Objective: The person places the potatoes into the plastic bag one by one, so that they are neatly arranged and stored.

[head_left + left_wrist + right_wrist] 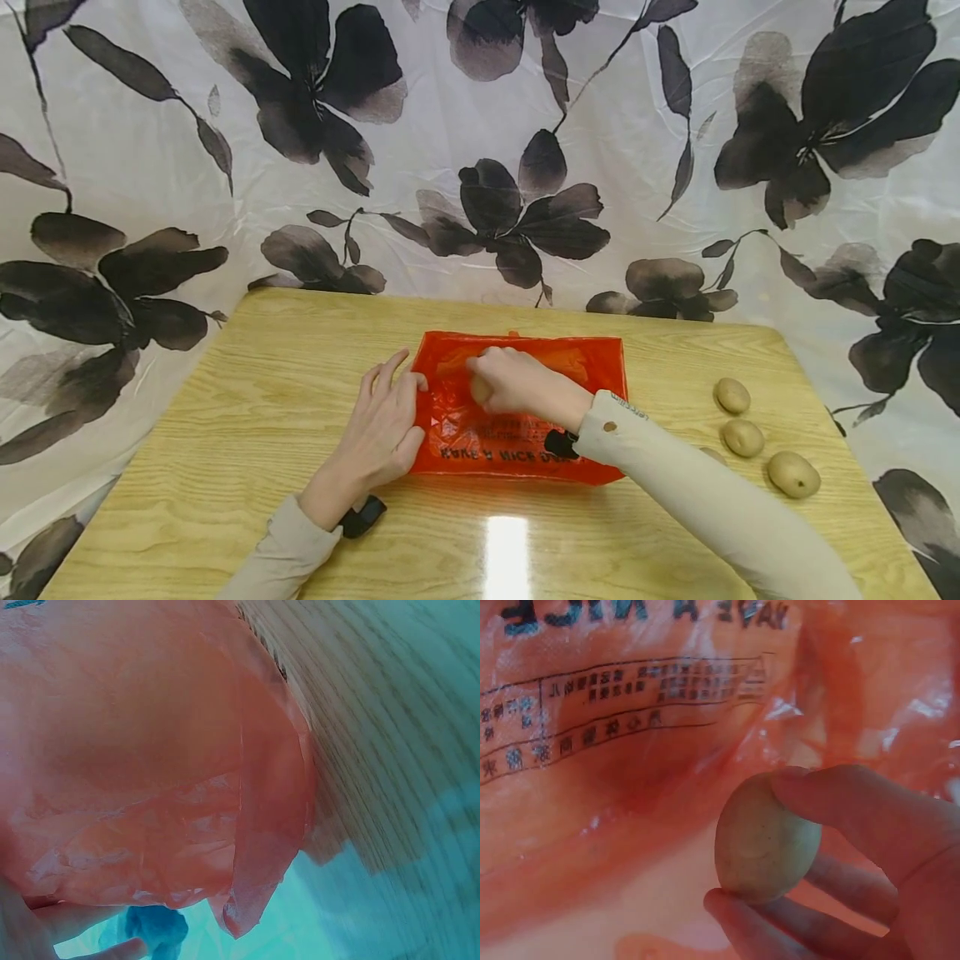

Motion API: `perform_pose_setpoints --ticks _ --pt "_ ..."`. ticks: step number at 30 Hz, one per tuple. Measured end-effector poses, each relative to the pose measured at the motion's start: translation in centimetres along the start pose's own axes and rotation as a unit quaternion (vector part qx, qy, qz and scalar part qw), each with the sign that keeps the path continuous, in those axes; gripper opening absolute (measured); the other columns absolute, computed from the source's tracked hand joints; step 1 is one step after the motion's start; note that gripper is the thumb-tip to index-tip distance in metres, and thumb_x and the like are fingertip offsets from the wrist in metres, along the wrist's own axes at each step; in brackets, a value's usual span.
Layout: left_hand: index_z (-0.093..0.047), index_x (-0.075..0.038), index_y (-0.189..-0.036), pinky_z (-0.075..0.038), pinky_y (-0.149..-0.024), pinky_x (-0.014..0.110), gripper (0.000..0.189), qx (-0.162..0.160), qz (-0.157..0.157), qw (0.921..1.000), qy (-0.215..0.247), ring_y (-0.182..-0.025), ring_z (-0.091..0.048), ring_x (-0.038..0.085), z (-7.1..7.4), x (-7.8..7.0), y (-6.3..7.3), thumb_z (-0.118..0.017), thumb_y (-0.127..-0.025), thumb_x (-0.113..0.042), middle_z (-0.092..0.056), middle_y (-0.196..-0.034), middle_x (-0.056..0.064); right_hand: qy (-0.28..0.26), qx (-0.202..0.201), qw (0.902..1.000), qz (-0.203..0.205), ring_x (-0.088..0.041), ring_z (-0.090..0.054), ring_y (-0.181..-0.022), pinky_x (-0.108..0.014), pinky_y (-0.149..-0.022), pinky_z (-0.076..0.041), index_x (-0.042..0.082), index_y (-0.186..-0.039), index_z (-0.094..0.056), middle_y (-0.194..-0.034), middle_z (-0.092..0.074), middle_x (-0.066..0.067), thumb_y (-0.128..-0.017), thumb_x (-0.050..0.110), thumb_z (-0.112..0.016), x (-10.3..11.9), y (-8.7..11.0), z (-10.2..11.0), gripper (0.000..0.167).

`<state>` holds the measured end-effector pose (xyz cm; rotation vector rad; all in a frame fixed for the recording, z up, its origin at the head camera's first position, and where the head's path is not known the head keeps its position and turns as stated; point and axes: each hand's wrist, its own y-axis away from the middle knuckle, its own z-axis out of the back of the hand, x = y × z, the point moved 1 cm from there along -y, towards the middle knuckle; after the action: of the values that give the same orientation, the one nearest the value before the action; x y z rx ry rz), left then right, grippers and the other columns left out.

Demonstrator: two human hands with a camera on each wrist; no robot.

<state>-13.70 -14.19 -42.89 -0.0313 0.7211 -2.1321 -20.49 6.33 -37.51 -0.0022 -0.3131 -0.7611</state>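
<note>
A red plastic bag (517,462), spread into an open rectangle with dark printed lettering, stands in the middle of the table. Over its inside, my right hand (517,382) holds a small potato (481,390). The right wrist view shows this pale, smooth potato (761,844) pinched between thumb and fingertips, in front of the printed bag wall (615,787). At the bag's left edge is my left hand (382,425), with its fingers spread and loosely extended. In the left wrist view, its fingers (71,921) lie right beside the bag's side (150,825).
To the right of the bag lie several loose potatoes (793,475), one partly hidden behind my right sleeve (697,492). The light wood table (285,400) ends at a floral cloth (420,150) hanging behind it.
</note>
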Motion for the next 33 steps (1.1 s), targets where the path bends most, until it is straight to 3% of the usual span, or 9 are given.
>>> perform_pose_setpoints --ticks 8,13,15,23,33 --pt "-0.046 -0.001 -0.101 -0.024 -0.106 0.062 0.032 0.0 0.002 1.0 -0.002 -0.14 -0.031 0.043 0.0 0.0 0.1 -0.037 -0.072 -0.011 -0.057 -0.101 0.012 0.005 0.011 0.9999 0.006 -0.016 -0.044 -0.059 -0.026 -0.055 -0.038 0.008 -0.085 -0.062 -0.067 -0.043 0.001 -0.081 0.0 -0.066 -0.4 -1.2 -1.1 0.009" --pt "-0.046 -0.001 -0.101 -0.024 -0.106 0.063 0.032 -0.002 0.0 1.0 -0.001 -0.14 -0.031 0.043 0.0 0.1 0.1 -0.037 -0.072 -0.011 -0.057 -0.101 0.012 -0.006 0.011 0.9998 0.015 -0.014 -0.039 -0.055 -0.024 -0.051 -0.032 0.006 -0.089 -0.067 -0.063 -0.037 0.003 -0.082 -0.002 -0.063 -0.6 -1.8 -1.6 0.012" --pt "-0.046 -0.002 -0.101 -0.024 -0.106 0.063 0.032 -0.001 0.0 1.0 -0.001 -0.14 -0.031 0.043 0.0 0.0 0.1 -0.037 -0.072 -0.011 -0.057 -0.101 0.012 -0.007 0.013 0.9998 0.016 -0.014 -0.039 -0.056 -0.024 -0.051 -0.033 0.007 -0.095 -0.069 -0.064 -0.038 0.003 -0.082 -0.003 -0.063 -0.7 -1.9 -1.7 0.017" --pt "-0.046 -0.002 -0.102 -0.023 -0.107 0.062 0.032 0.001 -0.004 1.0 -0.002 -0.141 -0.029 0.042 0.1 -0.1 0.1 -0.037 -0.073 -0.012 -0.056 -0.101 0.012 -0.011 0.028 0.9995 -0.01 -0.018 -0.047 -0.064 -0.028 -0.06 -0.04 0.006 -0.089 -0.065 -0.073 -0.049 -0.001 -0.091 0.004 -0.063 -1.0 -2.4 -1.9 0.004" --pt "-0.046 -0.001 -0.102 -0.023 -0.106 0.063 0.032 0.002 0.0 1.0 -0.001 -0.14 -0.03 0.043 0.1 -0.1 0.0 -0.038 -0.072 -0.011 -0.056 -0.099 0.013 -0.011 0.041 0.9991 -0.011 -0.019 -0.049 -0.069 -0.028 -0.065 -0.043 0.008 -0.092 -0.064 -0.078 -0.055 -0.004 -0.09 0.006 -0.063 -1.2 -2.5 -1.7 0.003"
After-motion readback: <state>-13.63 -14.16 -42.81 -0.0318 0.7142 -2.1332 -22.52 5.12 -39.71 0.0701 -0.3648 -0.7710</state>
